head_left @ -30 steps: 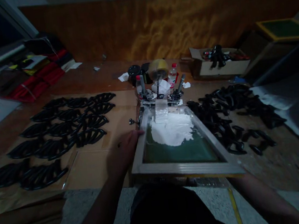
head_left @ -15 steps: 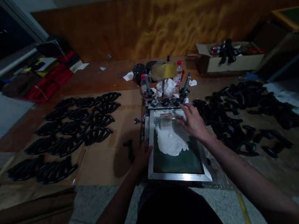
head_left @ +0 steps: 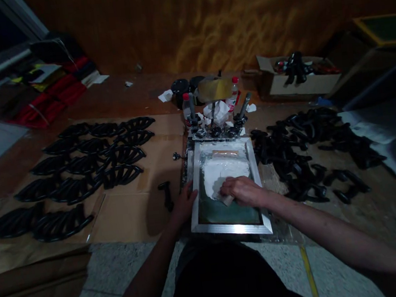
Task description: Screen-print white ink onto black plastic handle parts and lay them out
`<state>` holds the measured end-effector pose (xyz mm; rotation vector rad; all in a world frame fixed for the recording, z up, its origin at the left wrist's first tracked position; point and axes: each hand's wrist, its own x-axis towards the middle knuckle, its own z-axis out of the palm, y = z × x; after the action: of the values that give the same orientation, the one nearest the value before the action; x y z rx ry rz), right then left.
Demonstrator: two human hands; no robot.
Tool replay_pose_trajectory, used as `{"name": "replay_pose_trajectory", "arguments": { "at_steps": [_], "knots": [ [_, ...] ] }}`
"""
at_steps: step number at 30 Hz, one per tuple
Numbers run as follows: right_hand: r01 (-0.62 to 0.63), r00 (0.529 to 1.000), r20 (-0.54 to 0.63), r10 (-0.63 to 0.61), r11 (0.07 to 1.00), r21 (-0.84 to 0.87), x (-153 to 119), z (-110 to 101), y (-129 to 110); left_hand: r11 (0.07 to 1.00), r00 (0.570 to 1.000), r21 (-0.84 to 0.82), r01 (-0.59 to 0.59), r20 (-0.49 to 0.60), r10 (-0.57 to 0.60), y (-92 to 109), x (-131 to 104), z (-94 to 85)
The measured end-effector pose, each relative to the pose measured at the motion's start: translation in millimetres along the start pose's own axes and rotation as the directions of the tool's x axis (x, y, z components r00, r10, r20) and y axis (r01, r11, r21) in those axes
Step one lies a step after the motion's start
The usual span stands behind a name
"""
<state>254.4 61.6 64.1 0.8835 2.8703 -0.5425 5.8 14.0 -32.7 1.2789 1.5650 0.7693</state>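
Note:
A silver-edged screen printing frame lies flat before me, with white ink spread over its green mesh. My right hand is closed on a small scraper, whose blade sits at the near edge of the ink. My left hand grips the frame's left rail, its thumb side against the metal; some fingers are lost in shadow. Near the far end of the screen lies a brown strip. Left of my left hand is a single black handle-like part on cardboard.
Rows of black curved parts cover the cardboard at left. A loose heap of similar parts lies at right. Behind the frame stand clamp posts, red-capped bottles and crumpled paper. A filled cardboard box sits at back right.
My right hand has come from the far right of the frame toward me and closed on the scraper. The white ink's shape has changed. My left hand stays at the left rail.

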Motion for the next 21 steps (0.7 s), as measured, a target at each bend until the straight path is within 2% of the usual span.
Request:
{"name": "replay_pose_trajectory", "arguments": {
  "at_steps": [3, 5, 7, 9, 11, 13, 16, 18, 19, 21],
  "knots": [
    [-0.090, 0.991, -0.095, 0.093, 0.996, 0.029, 6, 1, 4, 1.000, 1.000, -0.028, 0.003, 0.009, -0.003, 3, -1, -0.2],
    [-0.138, 0.973, -0.186, 0.139, 0.990, 0.015, 6, 10, 2, 0.999, 1.000, -0.043, 0.017, 0.007, -0.016, 7, -2, -0.2],
    [-0.106, 0.974, -0.202, 0.105, 0.994, 0.006, 0, 23, -2, 0.999, 0.999, -0.033, 0.039, -0.007, -0.040, 11, -3, -0.1],
    [-0.052, 0.984, -0.170, 0.056, 0.998, 0.027, -7, 31, -5, 0.999, 0.998, -0.017, 0.046, -0.030, -0.046, 15, -4, -0.7],
    [-0.069, 0.982, -0.173, 0.080, 0.995, 0.069, -6, 28, -5, 0.998, 0.998, -0.020, 0.053, -0.019, -0.054, 18, -6, -2.7],
    [-0.158, 0.953, -0.241, 0.182, 0.981, 0.115, 6, 14, 0, 0.998, 0.999, -0.042, 0.052, 0.018, -0.052, 22, -8, -7.0],
    [-0.293, 0.872, -0.358, 0.334, 0.942, 0.167, 30, -22, 21, 0.996, 0.998, -0.083, 0.039, 0.050, -0.035, 37, -14, -17.7],
    [-0.352, 0.801, -0.440, 0.406, 0.914, 0.202, 31, -47, 47, 0.994, 0.999, -0.101, 0.039, -0.001, -0.039, 55, -20, -26.4],
    [-0.378, 0.746, -0.495, 0.445, 0.895, 0.236, 25, -57, 62, 0.994, 0.998, -0.096, 0.045, -0.042, -0.050, 66, -23, -30.7],
    [-0.437, 0.570, -0.617, 0.543, 0.836, 0.332, 0, -70, 95, 0.996, 0.992, -0.079, 0.027, -0.120, -0.036, 92, -27, -37.8]
  ]
}}
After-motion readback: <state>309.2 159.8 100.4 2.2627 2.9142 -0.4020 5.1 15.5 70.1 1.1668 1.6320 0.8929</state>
